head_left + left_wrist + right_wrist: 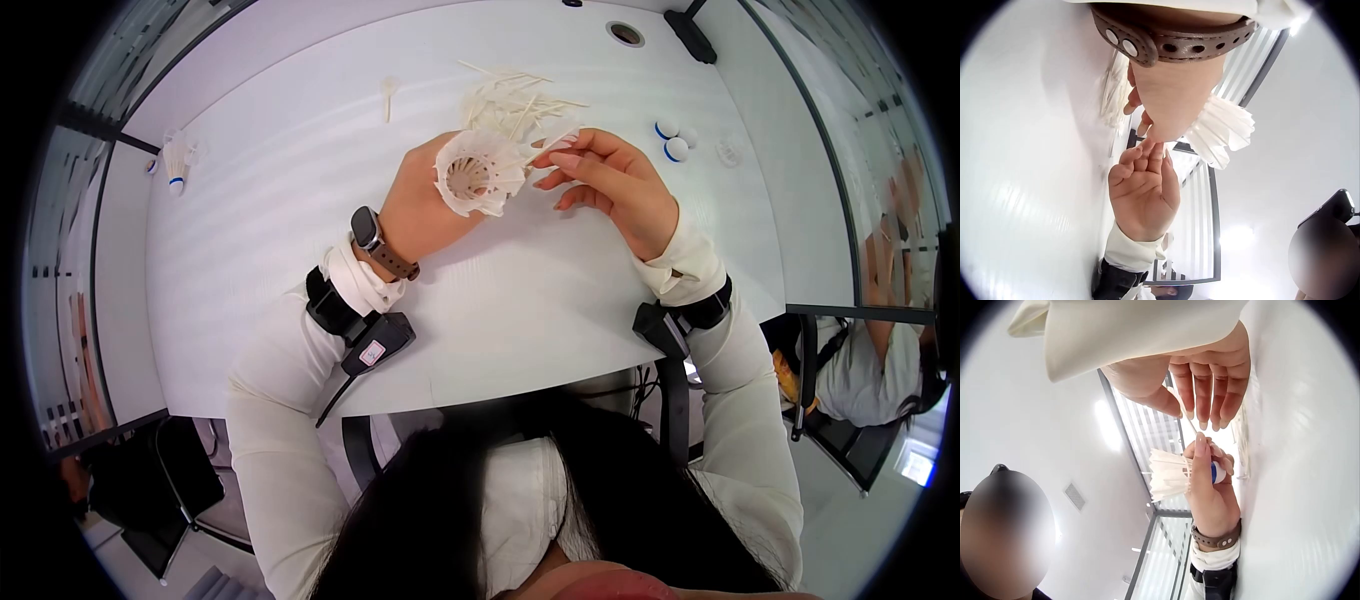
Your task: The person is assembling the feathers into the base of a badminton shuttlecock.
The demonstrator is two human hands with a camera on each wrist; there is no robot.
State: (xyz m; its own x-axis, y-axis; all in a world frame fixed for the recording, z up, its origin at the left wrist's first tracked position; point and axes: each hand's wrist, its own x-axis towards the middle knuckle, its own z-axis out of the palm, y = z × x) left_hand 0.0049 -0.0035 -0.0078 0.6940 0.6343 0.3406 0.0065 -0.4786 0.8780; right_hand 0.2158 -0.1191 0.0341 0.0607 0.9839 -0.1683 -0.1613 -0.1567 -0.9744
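Note:
A white feather shuttlecock [468, 180] sits in my left hand [415, 205], its flared skirt turned up toward the head camera. In the right wrist view the left fingers and thumb curl round the shuttlecock [1169, 475] near its blue-banded base [1217, 473]. My right hand [630, 190] is just right of the skirt, pinching a single feather [553, 142] between thumb and index finger. Its thin stem [1189, 419] reaches the left thumb tip in the right wrist view. The other right fingers are spread loosely below.
Behind the hands lies a pile of loose feathers [520, 105], with one lone feather [389, 98] to its left. Several white shuttlecock bases [676, 150] with blue bands lie at right, beside a small translucent piece [730, 151]. Another shuttlecock [177, 165] lies far left.

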